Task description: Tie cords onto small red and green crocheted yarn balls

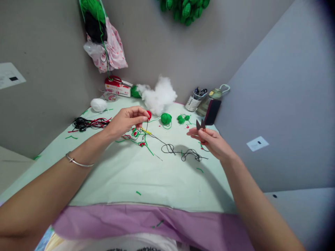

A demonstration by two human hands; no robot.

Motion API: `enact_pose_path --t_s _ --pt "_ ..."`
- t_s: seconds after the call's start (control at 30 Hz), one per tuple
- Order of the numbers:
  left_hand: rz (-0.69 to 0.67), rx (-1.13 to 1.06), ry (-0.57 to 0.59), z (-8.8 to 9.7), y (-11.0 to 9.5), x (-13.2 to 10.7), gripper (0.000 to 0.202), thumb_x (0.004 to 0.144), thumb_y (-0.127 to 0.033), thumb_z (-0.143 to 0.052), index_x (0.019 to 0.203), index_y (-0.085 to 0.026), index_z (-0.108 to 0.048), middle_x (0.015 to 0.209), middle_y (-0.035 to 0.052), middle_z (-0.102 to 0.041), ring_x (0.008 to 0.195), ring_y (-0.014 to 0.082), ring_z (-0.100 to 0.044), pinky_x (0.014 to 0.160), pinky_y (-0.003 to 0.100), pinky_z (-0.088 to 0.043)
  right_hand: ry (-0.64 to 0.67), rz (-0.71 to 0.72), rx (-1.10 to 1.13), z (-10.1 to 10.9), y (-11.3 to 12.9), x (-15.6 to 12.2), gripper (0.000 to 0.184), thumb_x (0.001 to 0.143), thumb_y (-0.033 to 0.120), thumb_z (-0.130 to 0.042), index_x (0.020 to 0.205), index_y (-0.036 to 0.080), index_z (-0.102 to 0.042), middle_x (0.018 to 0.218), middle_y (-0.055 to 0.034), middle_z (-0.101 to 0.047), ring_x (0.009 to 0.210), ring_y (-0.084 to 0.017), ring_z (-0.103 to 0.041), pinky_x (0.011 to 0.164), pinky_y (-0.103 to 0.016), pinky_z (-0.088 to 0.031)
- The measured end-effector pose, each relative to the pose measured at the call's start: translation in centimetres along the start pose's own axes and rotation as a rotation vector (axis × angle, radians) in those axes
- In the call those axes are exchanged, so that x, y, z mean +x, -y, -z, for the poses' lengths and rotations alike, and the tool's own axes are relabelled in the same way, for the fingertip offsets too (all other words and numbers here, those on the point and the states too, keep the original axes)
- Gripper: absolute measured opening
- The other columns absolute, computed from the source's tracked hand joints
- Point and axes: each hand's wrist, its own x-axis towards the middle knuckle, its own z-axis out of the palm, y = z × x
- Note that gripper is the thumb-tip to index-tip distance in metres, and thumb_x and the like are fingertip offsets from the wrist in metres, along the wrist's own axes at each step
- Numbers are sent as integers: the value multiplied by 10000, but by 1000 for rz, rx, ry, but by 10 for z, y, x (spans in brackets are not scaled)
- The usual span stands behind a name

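Observation:
My left hand (128, 120) is raised over the pale green table cover (146, 174), its fingers pinched on a small red crocheted piece (149, 114). A black thread (180, 152) hangs from that piece and lies in loops on the cover. My right hand (210, 139) is closed on small thread snips (201, 124), whose open blades point up. The two hands are about a hand's width apart. Below the left hand lie small red-and-green crocheted pieces (135, 132) and green yarn scraps.
White stuffing (161, 96), a green yarn ball (165, 118), green crocheted bits (183, 118), a white ball (98, 104), a red-and-white box (117, 87) and tangled black and red threads (86, 123) lie at the back. A jar of tools (195, 99), a bottle (211, 96) and a dark phone (212, 111) stand at the right wall.

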Motion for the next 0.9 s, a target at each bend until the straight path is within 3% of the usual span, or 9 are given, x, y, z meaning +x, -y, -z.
enact_pose_path --t_s 0.07,0.13,0.27,0.43,0.73,0.9 --pt "5 16 29 -2 2 -1 200 787 -341 -747 884 -171 -705 803 15 -662 600 89 -533 544 220 -407 -8 31 90 -19 0 5 503 938 572 -497 1215 176 -635 958 -84 -685 714 -153 -586 569 -269 -360" --pt "5 31 71 -4 4 -1 192 792 -342 -741 878 -173 -708 800 11 -653 612 91 -531 558 222 -405 50 87 29 -36 8 7 469 963 547 -476 1190 167 -634 847 -41 -646 598 -117 -470 556 -268 -324" --pt "1 97 142 -9 6 -2 168 807 -338 -720 859 -178 -723 745 -1 -632 599 92 -500 567 230 -394 107 156 -276 -55 36 5 505 1021 547 -351 1058 187 -703 800 -28 -637 671 -140 -493 649 -283 -357" --pt "-31 231 112 -16 1 -5 162 791 -348 -709 782 -190 -744 795 12 -620 586 97 -467 539 249 -365 59 158 -547 -68 58 9 326 973 487 -508 1058 260 -727 870 -23 -705 760 -176 -575 677 -287 -347" --pt "-159 358 95 -24 -2 -9 192 833 -373 -661 775 -233 -779 775 29 -568 769 176 -527 690 302 -422 29 235 -645 -93 74 23 267 955 444 -568 943 241 -740 877 -35 -683 747 -166 -561 646 -296 -286" --pt "-128 342 91 -22 -2 -8 195 827 -380 -676 788 -218 -779 807 26 -597 716 152 -529 656 297 -417 62 196 -644 -88 72 26 246 955 436 -576 952 247 -734 909 -30 -718 791 -181 -599 657 -297 -304"
